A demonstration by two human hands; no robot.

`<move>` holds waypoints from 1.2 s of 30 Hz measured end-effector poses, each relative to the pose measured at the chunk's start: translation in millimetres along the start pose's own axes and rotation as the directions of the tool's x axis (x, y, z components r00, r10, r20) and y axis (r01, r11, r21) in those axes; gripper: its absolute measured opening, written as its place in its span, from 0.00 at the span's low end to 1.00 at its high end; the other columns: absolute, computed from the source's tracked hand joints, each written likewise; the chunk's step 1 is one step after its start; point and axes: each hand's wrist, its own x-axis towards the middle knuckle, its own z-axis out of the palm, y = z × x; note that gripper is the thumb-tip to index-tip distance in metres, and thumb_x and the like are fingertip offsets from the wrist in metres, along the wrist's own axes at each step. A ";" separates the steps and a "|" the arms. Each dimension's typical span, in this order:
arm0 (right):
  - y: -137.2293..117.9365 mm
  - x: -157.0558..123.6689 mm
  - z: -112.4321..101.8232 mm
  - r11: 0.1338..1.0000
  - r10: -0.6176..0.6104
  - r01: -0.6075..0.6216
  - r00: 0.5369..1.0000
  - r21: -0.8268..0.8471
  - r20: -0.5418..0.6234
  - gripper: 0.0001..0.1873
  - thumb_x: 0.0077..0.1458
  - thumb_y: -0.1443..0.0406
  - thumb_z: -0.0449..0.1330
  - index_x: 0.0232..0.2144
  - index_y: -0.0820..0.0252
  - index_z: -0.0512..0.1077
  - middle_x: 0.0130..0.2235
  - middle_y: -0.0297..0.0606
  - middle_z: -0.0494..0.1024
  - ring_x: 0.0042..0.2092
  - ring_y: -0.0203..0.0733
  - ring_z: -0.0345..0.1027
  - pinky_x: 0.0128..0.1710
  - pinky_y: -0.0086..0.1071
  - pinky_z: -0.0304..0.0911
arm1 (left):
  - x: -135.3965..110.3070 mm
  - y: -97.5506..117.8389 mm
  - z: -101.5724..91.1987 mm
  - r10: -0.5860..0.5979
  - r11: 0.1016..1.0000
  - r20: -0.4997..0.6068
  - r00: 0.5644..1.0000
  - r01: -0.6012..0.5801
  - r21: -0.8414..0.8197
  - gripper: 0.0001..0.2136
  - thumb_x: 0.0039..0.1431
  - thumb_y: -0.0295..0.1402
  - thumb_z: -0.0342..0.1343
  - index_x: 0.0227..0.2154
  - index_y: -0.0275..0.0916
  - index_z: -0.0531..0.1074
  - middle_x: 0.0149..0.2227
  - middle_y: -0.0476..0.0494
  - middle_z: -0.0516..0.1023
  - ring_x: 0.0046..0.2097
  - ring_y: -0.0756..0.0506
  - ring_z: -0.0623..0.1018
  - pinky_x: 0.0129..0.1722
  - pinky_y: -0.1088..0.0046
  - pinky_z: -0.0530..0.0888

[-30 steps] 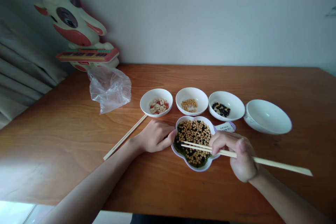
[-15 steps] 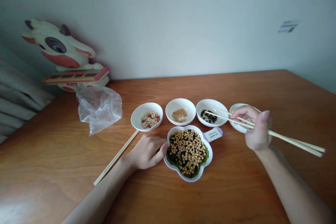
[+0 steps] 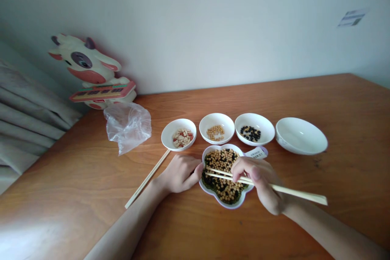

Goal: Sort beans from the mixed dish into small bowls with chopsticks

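Head view: my right hand (image 3: 258,183) pinches wooden chopsticks (image 3: 292,187) firmly, their tips nearly together over the mixed beans (image 3: 221,160) in a flower-shaped dish (image 3: 227,206) (whether a bean sits between the tips, I cannot tell). My left hand (image 3: 181,174) holds nothing, loosely curled on the wooden table (image 3: 335,130), with its fingertips (image 3: 199,167) touching the dish rim. A separate chopstick (image 3: 147,179) lies just beyond that hand. Farther off, in a row, sit a bowl of pale seeds (image 3: 178,134), a bowl of yellow beans (image 3: 217,128), a bowl of black beans (image 3: 254,129) and a larger white bowl (image 3: 301,136). A plastic bag (image 3: 128,128) and a toy cow (image 3: 88,65) stand farther left.
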 end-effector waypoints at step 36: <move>4.8 1.8 11.1 0.998 0.022 -0.020 0.999 0.056 -0.031 0.35 0.73 0.46 0.34 0.32 0.57 0.73 0.31 0.38 0.75 0.33 0.43 0.67 0.35 0.38 0.59 | 0.1 0.3 -0.6 0.000 0.999 0.000 1.000 0.000 -0.032 0.19 0.76 0.37 0.37 0.28 0.39 0.63 0.28 0.45 0.74 0.28 0.48 0.69 0.32 0.70 0.63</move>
